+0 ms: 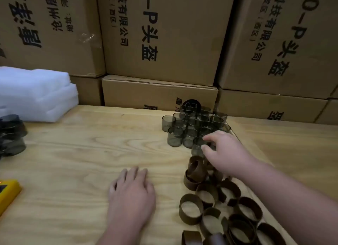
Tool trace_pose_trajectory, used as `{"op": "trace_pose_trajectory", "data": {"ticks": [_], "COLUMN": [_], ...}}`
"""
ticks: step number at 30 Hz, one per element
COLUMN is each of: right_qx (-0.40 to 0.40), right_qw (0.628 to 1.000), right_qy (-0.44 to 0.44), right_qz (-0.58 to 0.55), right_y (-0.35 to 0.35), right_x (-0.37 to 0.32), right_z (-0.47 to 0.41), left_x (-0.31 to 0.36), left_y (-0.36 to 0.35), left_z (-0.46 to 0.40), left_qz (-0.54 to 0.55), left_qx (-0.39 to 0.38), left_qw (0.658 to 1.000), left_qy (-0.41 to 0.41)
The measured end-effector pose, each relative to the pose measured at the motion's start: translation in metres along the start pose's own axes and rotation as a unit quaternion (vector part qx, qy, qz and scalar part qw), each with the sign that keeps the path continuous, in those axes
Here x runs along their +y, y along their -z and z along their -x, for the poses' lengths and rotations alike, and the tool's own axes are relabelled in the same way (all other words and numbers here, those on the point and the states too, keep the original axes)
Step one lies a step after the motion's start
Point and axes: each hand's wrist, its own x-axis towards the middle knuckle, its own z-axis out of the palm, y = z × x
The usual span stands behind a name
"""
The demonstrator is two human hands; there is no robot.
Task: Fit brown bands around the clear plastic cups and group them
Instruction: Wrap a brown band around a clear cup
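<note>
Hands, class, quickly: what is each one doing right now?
Left hand: open, flat on the wooden table, holding nothing.
Right hand: fingers curled at a clear plastic cup; whether it grips the cup cannot be told.

Light wood table [76, 153] w/ visible grain. On it: my left hand [131, 191] resting flat, palm down; a cluster of clear cups [192, 127] at the far edge, upright & packed close; a heap of brown bands [215, 204] near right; white foam sheets [34, 94] stacked far left; a yellow device [7, 193] at left edge; dark banded cups [11, 135] beside the foam.
</note>
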Motion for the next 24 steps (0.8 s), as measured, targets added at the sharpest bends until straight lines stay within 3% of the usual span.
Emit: {"op": "trace_pose_trajectory", "data": {"ticks": [6,16,20,24], "right_qx": [-0.057,-0.046,0.000,0.009], "right_qw": [0.985,0.971,0.976,0.993], "right_qy": [-0.080,-0.111,-0.062,0.004], "right_qz": [0.141,0.206,0.206,0.120], "right_y": [-0.037,-0.054,-0.046,-0.043], "right_x": [-0.028,-0.043,-0.068,-0.106], "right_z": [-0.057,-0.068,-0.052,-0.025], "left_x": [-0.009,-0.012,-0.016,-0.020], "left_y": [-0.007,-0.007,-0.003,0.003], "left_z": [-0.010,-0.006,-0.002,-0.001], "left_qz": [0.026,0.039,0.101,0.211], "left_qx": [0.034,0.025,0.021,0.032], "left_qw": [0.999,0.999,0.995,0.976], "left_qy": [-0.023,-0.017,-0.010,-0.028]}}
